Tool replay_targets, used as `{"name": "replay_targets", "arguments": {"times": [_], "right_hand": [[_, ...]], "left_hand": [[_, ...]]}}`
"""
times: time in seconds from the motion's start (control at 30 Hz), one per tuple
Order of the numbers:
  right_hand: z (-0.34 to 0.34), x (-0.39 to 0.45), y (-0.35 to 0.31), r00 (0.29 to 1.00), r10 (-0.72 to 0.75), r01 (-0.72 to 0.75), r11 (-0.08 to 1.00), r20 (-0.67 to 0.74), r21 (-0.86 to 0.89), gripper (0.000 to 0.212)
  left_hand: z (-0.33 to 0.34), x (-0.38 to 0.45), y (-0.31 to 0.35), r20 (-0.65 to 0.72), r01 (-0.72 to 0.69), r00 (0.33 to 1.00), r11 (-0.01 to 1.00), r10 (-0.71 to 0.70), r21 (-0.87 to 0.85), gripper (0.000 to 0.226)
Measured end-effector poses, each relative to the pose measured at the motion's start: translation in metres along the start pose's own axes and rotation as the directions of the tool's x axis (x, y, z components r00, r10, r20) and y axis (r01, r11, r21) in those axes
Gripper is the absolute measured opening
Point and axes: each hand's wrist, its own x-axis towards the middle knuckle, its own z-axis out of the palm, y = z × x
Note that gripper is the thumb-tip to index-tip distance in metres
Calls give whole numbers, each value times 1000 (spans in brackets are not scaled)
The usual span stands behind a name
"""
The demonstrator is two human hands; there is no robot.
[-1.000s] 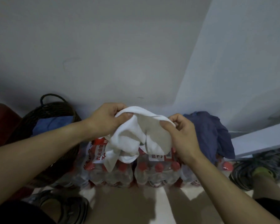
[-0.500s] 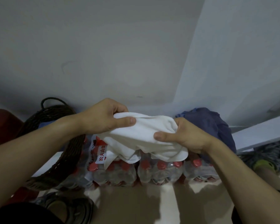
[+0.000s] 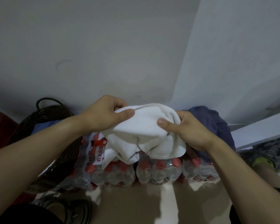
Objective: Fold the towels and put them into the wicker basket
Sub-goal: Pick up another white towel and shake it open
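A bunched white towel (image 3: pixel 145 135) hangs in the air between my two hands, above packs of bottled water. My left hand (image 3: pixel 107 113) grips its upper left part, thumb on top. My right hand (image 3: pixel 186 128) grips its right side, thumb pressed into the cloth. The towel's lower corners droop onto the bottle caps. A dark wicker basket (image 3: pixel 44 113) with a loop handle stands at the left by the wall, with a blue cloth (image 3: pixel 44 128) inside it. A dark blue towel (image 3: pixel 217 126) lies crumpled on the packs at the right, behind my right hand.
Shrink-wrapped water bottle packs (image 3: pixel 158 172) with red caps sit in a row against the wall. A white ledge (image 3: pixel 262 131) juts in from the right. A dark red object (image 3: pixel 0 125) is at the far left. My sandalled feet (image 3: pixel 71 209) are on the floor.
Both hands have kept hold of the white towel and reworked it; it went from stretched sideways to bunched higher, with my right thumb now on top of the cloth.
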Motion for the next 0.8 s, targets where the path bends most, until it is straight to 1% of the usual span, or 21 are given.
{"name": "replay_targets", "arguments": {"times": [0.1, 0.17, 0.23, 0.27, 0.3, 0.33, 0.37, 0.4, 0.43, 0.5, 0.53, 0.57, 0.6, 0.63, 0.67, 0.73, 0.8], "right_hand": [[0, -1, 0, 1000, -12, 12, 999, 1, 36, 33], [-3, -1, 1, 1000, -21, 21, 996, -4, 85, 35], [-6, -2, 0, 999, -25, 22, 986, 22, 163, 37], [-7, -2, 0, 999, -36, 30, 983, 27, 183, 39], [-7, -2, -1, 999, -50, 46, 982, 14, 186, 41], [-7, -2, -2, 998, -67, 68, 982, -11, 178, 42], [-7, -2, -3, 995, -87, 93, 981, -42, 168, 42], [-8, -3, -3, 992, -107, 117, 979, -68, 165, 41], [-10, -3, -4, 989, -123, 136, 976, -87, 169, 40], [-15, -3, -4, 988, -129, 144, 972, -90, 184, 39], [-19, -3, -5, 991, -116, 127, 972, -65, 199, 39], [-21, -3, -5, 995, -93, 95, 972, -22, 215, 39], [-24, -4, -5, 998, -61, 54, 975, 30, 214, 39], [-25, -4, -5, 997, -28, 14, 983, 74, 183, 38], [-28, -5, -5, 995, 6, -17, 993, 98, 121, 36], [-34, -6, -3, 994, 70, -66, 997, 86, -47, 27], [-42, -6, -1, 990, 121, -109, 982, 67, -152, 25]], "left_hand": [[0, 1, -5, 43, -1, 999, 1000, 0, 31, 25], [0, 1, -9, 26, 26, 999, 999, -27, 34, 33], [1, 0, -10, -1, 50, 999, 999, -50, -12, 41], [2, -1, -9, -13, 57, 998, 996, -58, -71, 44], [3, -1, -8, -16, 69, 997, 982, -73, -176, 49], [4, 0, -6, -7, 88, 995, 946, -95, -312, 54], [4, 1, -4, 18, 113, 993, 887, -118, -448, 58], [5, 2, -3, 38, 134, 990, 828, -135, -544, 58], [6, 3, -1, 41, 146, 988, 791, -152, -595, 55], [7, 4, 0, -1, 146, 982, 764, -189, -628, 39], [6, 5, -1, -12, 147, 979, 755, -202, -639, 30], [5, 5, -2, 5, 162, 978, 741, -209, -651, 27], [3, 5, -4, 39, 184, 977, 740, -209, -647, 28], [0, 4, -6, 65, 203, 976, 770, -206, -605, 31], [-3, 4, -9, 63, 205, 977, 827, -203, -524, 34], [-9, 4, -15, -7, 187, 980, 923, -201, -337, 33], [-15, 5, -22, -104, 180, 973, 962, -205, -205, 35]]}}
